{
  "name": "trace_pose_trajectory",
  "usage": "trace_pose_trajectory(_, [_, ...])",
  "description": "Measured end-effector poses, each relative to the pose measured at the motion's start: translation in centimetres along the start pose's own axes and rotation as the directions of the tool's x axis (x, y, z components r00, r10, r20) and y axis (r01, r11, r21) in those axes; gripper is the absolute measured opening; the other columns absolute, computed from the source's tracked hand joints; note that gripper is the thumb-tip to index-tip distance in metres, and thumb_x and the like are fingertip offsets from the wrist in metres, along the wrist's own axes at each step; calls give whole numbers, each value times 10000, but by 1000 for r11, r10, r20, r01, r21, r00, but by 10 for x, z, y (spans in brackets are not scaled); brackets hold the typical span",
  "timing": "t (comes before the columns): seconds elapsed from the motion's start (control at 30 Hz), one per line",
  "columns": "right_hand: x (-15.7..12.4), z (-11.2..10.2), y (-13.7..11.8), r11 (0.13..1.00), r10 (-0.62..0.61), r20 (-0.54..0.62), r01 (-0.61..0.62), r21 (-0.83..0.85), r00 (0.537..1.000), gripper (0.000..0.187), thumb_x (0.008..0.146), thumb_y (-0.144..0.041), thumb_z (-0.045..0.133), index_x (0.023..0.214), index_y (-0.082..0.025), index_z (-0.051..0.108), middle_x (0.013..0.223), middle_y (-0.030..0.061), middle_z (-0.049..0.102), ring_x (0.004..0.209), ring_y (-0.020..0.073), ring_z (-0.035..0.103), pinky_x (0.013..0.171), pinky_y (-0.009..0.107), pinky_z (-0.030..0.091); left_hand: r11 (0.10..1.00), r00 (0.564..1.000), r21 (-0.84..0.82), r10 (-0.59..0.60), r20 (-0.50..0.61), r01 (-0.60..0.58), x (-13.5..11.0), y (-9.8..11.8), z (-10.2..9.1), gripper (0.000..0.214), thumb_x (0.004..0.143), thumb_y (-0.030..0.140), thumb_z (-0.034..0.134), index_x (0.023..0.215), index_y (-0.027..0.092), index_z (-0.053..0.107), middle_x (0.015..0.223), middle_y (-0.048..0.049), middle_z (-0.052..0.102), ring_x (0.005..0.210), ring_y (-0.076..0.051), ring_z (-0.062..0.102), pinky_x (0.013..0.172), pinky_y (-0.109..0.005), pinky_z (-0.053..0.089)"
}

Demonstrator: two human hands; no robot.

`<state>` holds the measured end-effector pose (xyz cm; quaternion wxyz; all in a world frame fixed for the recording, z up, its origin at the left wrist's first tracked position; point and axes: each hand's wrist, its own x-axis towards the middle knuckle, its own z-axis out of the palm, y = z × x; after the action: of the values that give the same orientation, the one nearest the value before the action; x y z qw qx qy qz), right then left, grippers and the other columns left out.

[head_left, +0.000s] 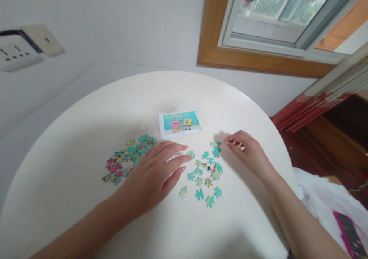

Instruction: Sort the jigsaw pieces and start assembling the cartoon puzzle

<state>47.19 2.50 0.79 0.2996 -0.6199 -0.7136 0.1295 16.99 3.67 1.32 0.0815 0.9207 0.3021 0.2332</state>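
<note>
My left hand reaches over the table with its fingers stretched out and apart. Its fingertips are at a small pale green jigsaw piece; whether they press on it I cannot tell. Left of this hand, and partly hidden by it, lies a heap of teal, pink and yellow jigsaw pieces. My right hand has thumb and forefinger pinched together beside a small cluster of teal pieces. Anything in that pinch is too small to make out. Between the hands several loose pieces are spread out.
A flat picture box with cartoon figures on teal lies beyond the hands on the round white table. A wall and a wood-framed window stand behind. At lower right, a pink-edged dark object rests on white plastic.
</note>
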Motion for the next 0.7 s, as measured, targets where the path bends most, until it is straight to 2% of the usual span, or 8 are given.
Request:
trace_pose_trajectory(0.13, [-1,5,-2,1000,-9,85,11,-25,996,148,893,-180,589,914,-199,734,879,67,677,833,208,627,740,347,508,1000,1000,0,16,2,-16,0,-1,0,263,986,191,490,1206,226,632,1297,-74,604,1238,-251,504,1070,-461,414])
trace_pose_trajectory(0.33, [-5,9,0,996,-92,157,90,18,983,196,860,-215,666,1035,-231,751,982,78,662,939,228,625,869,405,521,1000,1000,1,15,10,-15,0,-2,0,268,989,197,496,1224,223,622,1307,-73,595,1248,-251,495,1077,-454,396])
trace_pose_trajectory(0.47, [-6,10,2,994,-109,186,110,8,976,217,823,-175,683,1025,-217,754,994,86,654,937,231,616,874,407,519,1000,1000,1,17,6,-17,-1,-1,0,256,995,197,489,1210,225,625,1300,-72,598,1243,-249,496,1072,-449,396])
trace_pose_trajectory(0.7, [-3,9,-3,999,-26,248,20,28,968,143,797,-141,686,917,-199,740,950,89,634,894,224,584,774,350,498,1000,1000,1,30,-4,-30,-1,-1,1,250,994,196,495,1210,219,620,1300,-70,603,1242,-239,496,1079,-440,391])
